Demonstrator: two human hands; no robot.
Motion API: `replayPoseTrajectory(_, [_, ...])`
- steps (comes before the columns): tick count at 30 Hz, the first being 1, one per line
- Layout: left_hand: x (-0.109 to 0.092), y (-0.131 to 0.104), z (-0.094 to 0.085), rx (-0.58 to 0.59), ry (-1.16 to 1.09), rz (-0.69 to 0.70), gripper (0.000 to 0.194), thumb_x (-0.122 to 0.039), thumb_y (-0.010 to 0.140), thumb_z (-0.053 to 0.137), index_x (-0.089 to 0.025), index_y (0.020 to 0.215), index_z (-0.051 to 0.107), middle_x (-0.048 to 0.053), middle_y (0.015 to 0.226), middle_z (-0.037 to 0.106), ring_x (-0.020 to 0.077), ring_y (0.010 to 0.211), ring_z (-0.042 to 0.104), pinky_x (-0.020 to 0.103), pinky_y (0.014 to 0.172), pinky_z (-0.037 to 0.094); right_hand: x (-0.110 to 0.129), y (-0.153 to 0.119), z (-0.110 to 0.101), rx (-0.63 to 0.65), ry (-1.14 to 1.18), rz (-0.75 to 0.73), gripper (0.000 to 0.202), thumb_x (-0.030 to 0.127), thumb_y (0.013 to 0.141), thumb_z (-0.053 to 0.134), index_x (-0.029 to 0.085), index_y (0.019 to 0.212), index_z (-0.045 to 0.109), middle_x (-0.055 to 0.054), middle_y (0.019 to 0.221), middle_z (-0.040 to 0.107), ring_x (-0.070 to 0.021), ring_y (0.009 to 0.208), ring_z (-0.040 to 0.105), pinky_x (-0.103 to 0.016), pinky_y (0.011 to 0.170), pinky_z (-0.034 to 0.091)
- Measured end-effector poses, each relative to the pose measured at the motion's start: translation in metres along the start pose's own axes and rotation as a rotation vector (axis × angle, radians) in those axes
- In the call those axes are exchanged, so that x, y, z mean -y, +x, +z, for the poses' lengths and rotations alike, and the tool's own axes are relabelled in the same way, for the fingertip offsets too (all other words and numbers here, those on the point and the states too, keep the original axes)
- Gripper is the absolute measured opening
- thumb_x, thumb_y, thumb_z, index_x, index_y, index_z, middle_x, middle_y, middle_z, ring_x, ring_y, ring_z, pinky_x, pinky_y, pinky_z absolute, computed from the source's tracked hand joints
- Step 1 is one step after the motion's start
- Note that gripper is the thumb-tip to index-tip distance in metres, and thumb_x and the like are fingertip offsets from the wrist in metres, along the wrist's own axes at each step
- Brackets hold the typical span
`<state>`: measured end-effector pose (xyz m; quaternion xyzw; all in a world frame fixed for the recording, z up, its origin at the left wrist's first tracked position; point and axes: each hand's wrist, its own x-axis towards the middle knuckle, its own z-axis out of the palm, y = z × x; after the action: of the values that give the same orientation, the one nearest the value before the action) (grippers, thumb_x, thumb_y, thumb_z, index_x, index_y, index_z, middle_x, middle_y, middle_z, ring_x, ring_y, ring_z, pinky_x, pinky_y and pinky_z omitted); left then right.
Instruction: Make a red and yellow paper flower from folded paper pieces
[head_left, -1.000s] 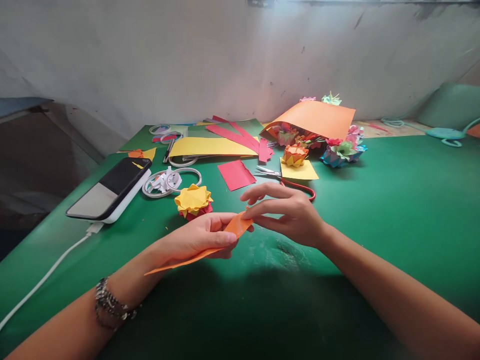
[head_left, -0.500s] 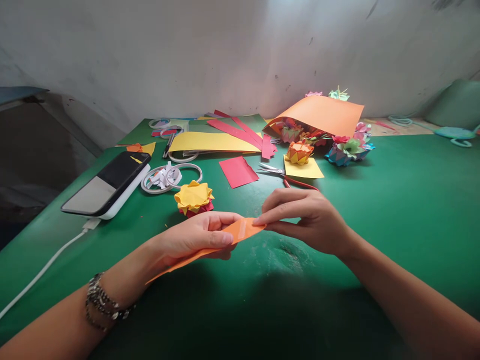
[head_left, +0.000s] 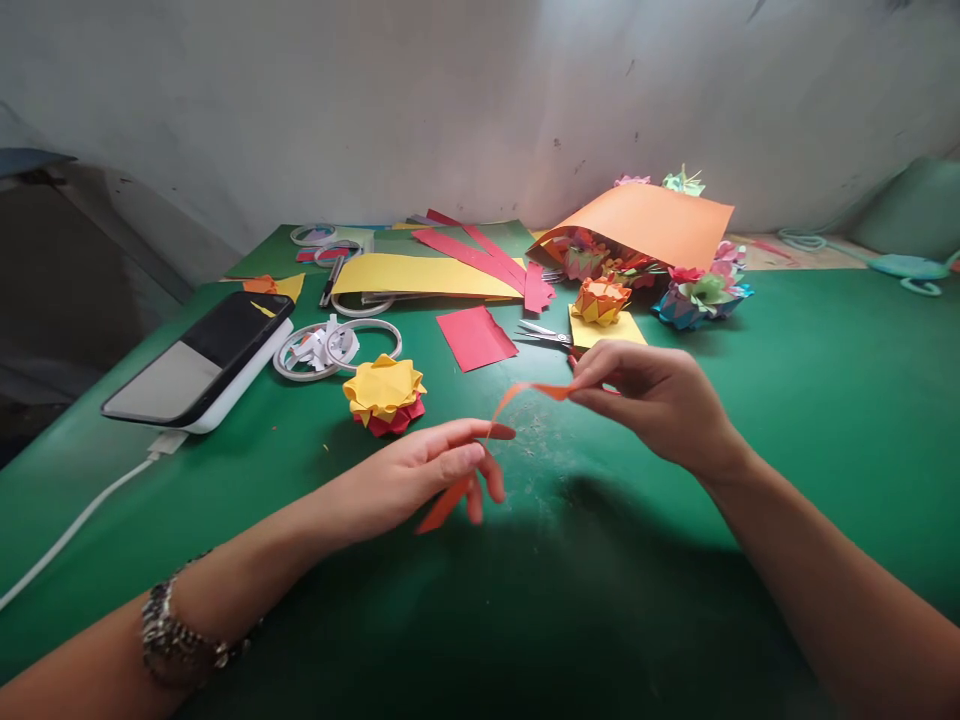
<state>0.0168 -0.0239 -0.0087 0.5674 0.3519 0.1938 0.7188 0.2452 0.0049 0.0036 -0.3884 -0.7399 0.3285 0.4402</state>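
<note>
An orange paper strip (head_left: 541, 390) arches between my hands. My right hand (head_left: 649, 400) pinches one end of it between thumb and fingertips. My left hand (head_left: 420, 475) has its fingers spread, and the strip passes loosely among them. Its other end hangs beneath that palm, partly hidden by the thumb. Just beyond my left hand sits a folded paper flower (head_left: 385, 390), yellow on top and red below. Scissors (head_left: 547, 335) with red handles lie beyond my right hand, which partly covers them. Next to them is a red paper piece (head_left: 477, 338).
A phone on a white block (head_left: 199, 360) with a cable lies left. Tape rolls (head_left: 364, 345) with paper scraps stand beside it. Yellow paper (head_left: 427, 277) and red strips (head_left: 480, 262) lie behind. An orange-yellow flower (head_left: 600, 300) and a wrapped paper bouquet (head_left: 637, 225) are back right.
My right hand has moved up and right, drawing the strip into a curve. My left hand's grip has loosened, its fingers spreading. The strip's tail no longer extends along the left wrist.
</note>
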Motion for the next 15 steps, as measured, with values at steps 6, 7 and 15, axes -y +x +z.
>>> replayPoseTrajectory(6, [-0.001,-0.002,0.006,-0.141,0.308,0.043,0.058,-0.041,0.079,0.050,-0.021,0.131,0.031,0.007,0.107,0.056,0.0160,0.082,0.055,0.029,0.072,0.044,-0.009,0.007,-0.007,-0.144,-0.008,0.114,0.020,0.031,0.060,0.072,0.016,0.057,0.059,0.001,0.059,0.059,-0.0086,0.054,0.053,-0.022,0.047,0.044])
replayPoseTrajectory(7, [-0.001,-0.002,0.006,-0.159,0.346,0.036,0.057,-0.040,0.080,0.049,-0.021,0.131,0.031,0.007,0.109,0.055,0.0165,0.085,0.055,0.029,0.072,0.044,-0.010,0.006,-0.007,-0.139,-0.033,0.107,0.021,0.032,0.060,0.072,0.016,0.056,0.059,0.000,0.058,0.060,-0.0090,0.054,0.054,-0.022,0.047,0.044])
replayPoseTrajectory(15, [0.008,0.001,0.006,-0.273,0.561,0.122,0.052,-0.039,0.082,0.047,-0.023,0.130,0.033,0.006,0.114,0.053,0.0184,0.093,0.053,0.030,0.077,0.046,-0.014,0.003,-0.005,-0.055,-0.377,-0.143,0.010,0.022,0.072,0.064,0.019,0.063,0.063,-0.001,0.064,0.065,-0.0120,0.061,0.059,-0.024,0.052,0.048])
